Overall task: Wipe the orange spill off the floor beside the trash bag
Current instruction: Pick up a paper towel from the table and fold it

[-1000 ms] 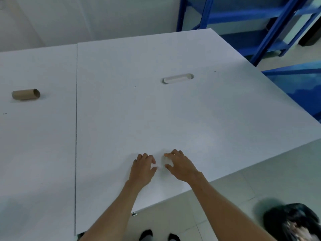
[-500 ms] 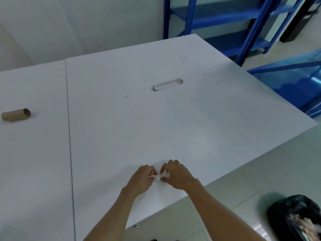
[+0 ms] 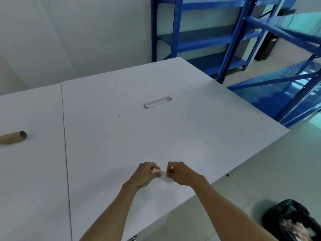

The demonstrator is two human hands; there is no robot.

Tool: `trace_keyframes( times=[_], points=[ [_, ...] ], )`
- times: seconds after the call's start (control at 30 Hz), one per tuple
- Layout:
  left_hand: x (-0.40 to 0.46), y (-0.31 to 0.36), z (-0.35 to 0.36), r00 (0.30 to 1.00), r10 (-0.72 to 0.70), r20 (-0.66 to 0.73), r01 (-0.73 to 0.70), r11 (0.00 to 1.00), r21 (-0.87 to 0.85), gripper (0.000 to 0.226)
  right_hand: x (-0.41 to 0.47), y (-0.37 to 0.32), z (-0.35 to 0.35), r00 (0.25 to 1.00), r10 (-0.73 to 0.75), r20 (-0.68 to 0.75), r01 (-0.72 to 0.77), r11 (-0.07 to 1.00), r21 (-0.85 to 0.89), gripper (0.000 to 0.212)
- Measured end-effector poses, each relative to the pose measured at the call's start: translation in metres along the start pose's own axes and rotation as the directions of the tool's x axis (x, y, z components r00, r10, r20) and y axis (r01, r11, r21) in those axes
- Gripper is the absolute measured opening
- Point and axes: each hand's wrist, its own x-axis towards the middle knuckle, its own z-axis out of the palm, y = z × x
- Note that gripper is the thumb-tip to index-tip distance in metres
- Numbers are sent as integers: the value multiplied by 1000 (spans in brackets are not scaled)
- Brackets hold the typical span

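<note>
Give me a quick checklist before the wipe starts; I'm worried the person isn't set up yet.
1. Wiping material in hand: ok, small white tissue piece pinched between left hand and right hand.
2. Tissue opened out: cannot tell.
3. Black plastic trash bag located: ok, on the floor at lower right.
4. Orange spill in view: not ok, none visible.
5. Spare paper: not ok, only a bare brown cardboard tube on the white table.

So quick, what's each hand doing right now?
Left hand: closed, pinching one side of a small white tissue.
Right hand: closed, pinching the other side of the same tissue.
</note>
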Motion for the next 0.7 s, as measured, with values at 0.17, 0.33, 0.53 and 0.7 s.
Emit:
trace_keyframes(
  times=[0.17, 0.33, 0.53, 0.7],
  points=[
    [10, 55, -10, 994, 109, -14, -108, 994, 34, 11, -31, -1, -47, 993, 23, -118, -9, 993, 116, 5],
    [22, 111, 2, 980, 195, 31, -193, 980, -48, 15, -71, 24, -83, 971, 146, -192, -93, 961, 261, 38],
    [19, 190, 45, 945, 305, 119, -265, 926, -269, 15, -144, 62, -122, 883, 222, -413, -52, 922, 384, 15],
    [1, 270, 101, 902, 411, 136, -365, 891, -272, 17, -222, 107, -155, 792, 282, -541, 7, 883, 470, 15]
  ],
)
